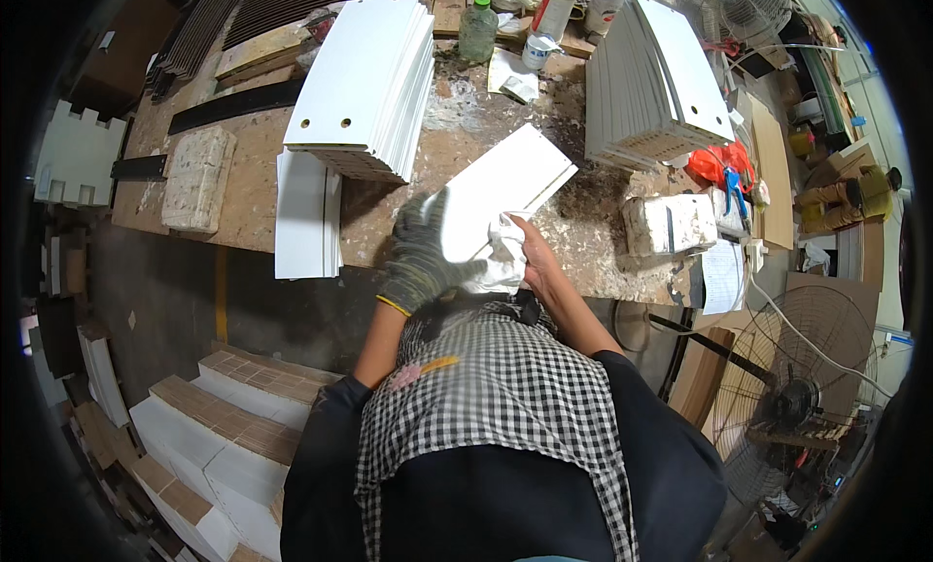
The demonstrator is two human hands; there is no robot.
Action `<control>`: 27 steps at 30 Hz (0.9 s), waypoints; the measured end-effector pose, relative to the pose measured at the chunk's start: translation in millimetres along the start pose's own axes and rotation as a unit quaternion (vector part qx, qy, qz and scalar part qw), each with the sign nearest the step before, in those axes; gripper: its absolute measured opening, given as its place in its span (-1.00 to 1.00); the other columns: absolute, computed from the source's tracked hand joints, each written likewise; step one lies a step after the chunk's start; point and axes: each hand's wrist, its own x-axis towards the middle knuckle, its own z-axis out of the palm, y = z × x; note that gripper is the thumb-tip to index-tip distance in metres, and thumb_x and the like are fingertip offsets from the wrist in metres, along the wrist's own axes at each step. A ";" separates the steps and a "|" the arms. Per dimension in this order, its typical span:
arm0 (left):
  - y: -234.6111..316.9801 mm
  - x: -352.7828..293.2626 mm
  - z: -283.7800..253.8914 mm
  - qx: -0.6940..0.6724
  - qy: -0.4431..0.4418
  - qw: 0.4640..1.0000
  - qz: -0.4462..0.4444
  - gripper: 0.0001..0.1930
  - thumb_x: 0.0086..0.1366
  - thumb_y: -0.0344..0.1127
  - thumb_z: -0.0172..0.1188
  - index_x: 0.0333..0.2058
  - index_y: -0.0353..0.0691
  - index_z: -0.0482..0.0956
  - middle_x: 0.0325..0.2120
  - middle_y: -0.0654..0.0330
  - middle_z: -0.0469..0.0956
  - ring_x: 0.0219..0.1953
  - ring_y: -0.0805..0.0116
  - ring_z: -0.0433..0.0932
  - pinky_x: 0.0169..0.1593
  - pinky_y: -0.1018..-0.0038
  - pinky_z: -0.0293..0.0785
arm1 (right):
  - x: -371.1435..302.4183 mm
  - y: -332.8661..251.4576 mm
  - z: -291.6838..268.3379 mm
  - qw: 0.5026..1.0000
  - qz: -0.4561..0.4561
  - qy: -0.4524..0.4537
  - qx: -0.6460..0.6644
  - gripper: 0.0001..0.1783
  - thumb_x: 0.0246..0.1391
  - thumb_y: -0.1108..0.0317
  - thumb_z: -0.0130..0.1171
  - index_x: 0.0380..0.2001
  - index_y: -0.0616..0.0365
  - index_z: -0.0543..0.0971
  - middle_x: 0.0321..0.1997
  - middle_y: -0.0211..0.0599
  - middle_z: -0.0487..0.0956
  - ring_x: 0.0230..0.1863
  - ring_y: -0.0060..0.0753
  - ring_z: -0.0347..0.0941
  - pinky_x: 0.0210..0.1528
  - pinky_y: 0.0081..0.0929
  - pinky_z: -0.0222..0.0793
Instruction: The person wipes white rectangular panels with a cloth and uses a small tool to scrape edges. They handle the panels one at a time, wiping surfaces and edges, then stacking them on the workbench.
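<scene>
A white rectangular panel (515, 178) lies tilted over the front part of the workbench, its far end pointing away to the right. My left hand (423, 251), in a dark camouflage-patterned glove with a yellow cuff, grips its near left side. Bare, my right hand (535, 256) is closed on a crumpled white cloth (503, 251), which presses against the panel's near right edge. Two tall stacks of similar white panels stand beyond: the left stack (360, 76) shows two dark holes in its top panel, and the right stack (656, 86) leans slightly.
The stained workbench (457, 115) carries a green-capped jar (477, 29), a small white tub (538, 50) and wrapped blocks (199, 178) (669, 224). At right lie a red bag (721, 163) and a blue-handled tool (735, 193). A fan (792, 402) stands lower right; white panel stacks (214, 445) sit lower left.
</scene>
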 end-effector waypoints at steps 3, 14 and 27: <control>-61.9 38.8 91.9 -0.486 0.149 0.861 -0.022 -0.13 0.22 -0.11 0.38 0.37 -0.30 0.12 0.11 -0.06 0.38 0.11 0.10 0.41 0.15 0.25 0.41 | 15.9 -2.9 -13.0 1.000 -0.005 0.004 0.010 -0.69 0.33 0.27 0.12 -0.01 0.28 0.49 -0.20 -0.12 0.65 -0.27 -0.28 0.68 -0.26 -0.38 0.74; -112.5 28.3 182.0 -0.793 -0.030 0.575 -0.198 -0.80 0.42 -0.27 0.18 -0.14 -0.30 0.59 -0.37 0.22 0.55 -0.37 0.45 0.50 -0.36 0.50 0.47 | -35.4 -86.8 19.4 0.811 0.089 -0.215 -0.537 -0.47 0.14 0.16 0.29 0.05 0.34 0.58 -0.16 -0.30 0.67 -0.27 -0.59 0.53 -0.21 -0.54 0.47; -82.6 32.2 153.4 -0.691 0.029 0.688 -0.221 -0.70 0.42 -0.23 0.19 -0.05 -0.35 0.56 -0.34 0.10 0.60 -0.42 0.32 0.55 -0.28 0.36 0.57 | 77.7 -79.7 11.9 0.564 -0.164 0.147 -0.796 -0.45 0.39 -0.07 -0.09 0.30 -0.09 0.44 0.48 -0.39 0.24 0.31 -0.28 0.22 0.26 -0.04 -0.22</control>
